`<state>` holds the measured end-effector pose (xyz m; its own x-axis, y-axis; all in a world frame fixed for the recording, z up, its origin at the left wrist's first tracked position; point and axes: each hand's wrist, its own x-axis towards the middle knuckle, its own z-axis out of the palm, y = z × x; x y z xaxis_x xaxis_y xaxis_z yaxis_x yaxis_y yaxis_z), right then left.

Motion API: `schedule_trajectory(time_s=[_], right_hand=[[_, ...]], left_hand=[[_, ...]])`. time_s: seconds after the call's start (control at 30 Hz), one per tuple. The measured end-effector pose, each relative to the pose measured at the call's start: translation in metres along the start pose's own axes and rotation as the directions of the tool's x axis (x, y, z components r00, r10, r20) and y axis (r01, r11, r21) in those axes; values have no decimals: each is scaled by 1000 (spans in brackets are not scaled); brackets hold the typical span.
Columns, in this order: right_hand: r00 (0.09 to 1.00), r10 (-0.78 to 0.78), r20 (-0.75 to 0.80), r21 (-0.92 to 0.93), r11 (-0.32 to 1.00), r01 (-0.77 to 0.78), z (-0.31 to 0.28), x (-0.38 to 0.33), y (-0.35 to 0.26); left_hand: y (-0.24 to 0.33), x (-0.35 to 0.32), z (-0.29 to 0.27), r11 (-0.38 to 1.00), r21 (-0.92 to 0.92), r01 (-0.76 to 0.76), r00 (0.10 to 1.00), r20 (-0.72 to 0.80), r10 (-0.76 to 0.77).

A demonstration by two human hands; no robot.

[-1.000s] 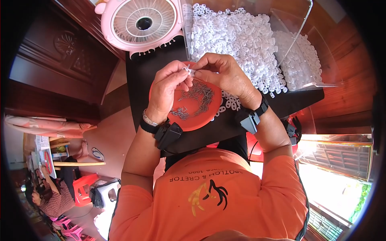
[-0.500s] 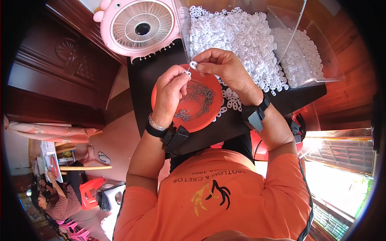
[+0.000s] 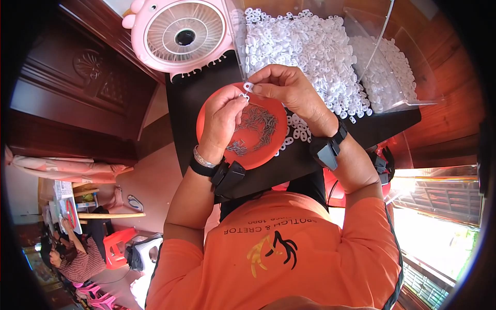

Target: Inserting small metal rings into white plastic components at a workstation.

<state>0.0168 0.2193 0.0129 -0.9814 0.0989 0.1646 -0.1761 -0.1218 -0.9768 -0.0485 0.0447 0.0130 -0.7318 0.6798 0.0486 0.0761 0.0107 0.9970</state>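
My left hand (image 3: 221, 114) is closed in a pinch over the left side of an orange-red plastic basin (image 3: 205, 129). Between its thumb and forefinger sits a small white plastic piece (image 3: 244, 96), partly hidden by the fingers. Just beyond it, my right hand (image 3: 292, 95) pinches a white two-holed oval clip (image 3: 248, 87) by its edge. The two white pieces are close together; whether they touch I cannot tell. Many short grey metal nails (image 3: 261, 124) lie scattered in the basin below the hands.
A heap of white two-holed clips (image 3: 305, 51) fills a clear plastic bin (image 3: 426, 98) and spills onto the black table (image 3: 183, 108). A pink fan (image 3: 183, 37) stands at the far left. Another person (image 3: 85, 258) sits low at the left, by a red stool (image 3: 116, 248).
The clip in my right hand has come down slightly toward the piece in my left hand. The left hand has shifted a little to the right.
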Motion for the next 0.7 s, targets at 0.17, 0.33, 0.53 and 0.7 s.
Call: schedule_trajectory(time_s=[0.17, 0.33, 0.53, 0.7], right_hand=[[1000, -20, -8, -13, 1000, 20, 4, -1, -1], [999, -29, -16, -67, 997, 28, 6, -1, 1], [999, -46, 4, -108, 993, 47, 10, -2, 2], [999, -21, 27, -156, 988, 25, 11, -3, 2]], left_hand=[[-2, 1, 0, 998, -52, -25, 1000, -5, 25], [-1, 1, 1, 999, -44, -21, 1000, 3, 21], [-2, 0, 1, 999, -36, -20, 1000, -22, 19], [-3, 0, 2, 997, -74, -10, 1000, -27, 8]])
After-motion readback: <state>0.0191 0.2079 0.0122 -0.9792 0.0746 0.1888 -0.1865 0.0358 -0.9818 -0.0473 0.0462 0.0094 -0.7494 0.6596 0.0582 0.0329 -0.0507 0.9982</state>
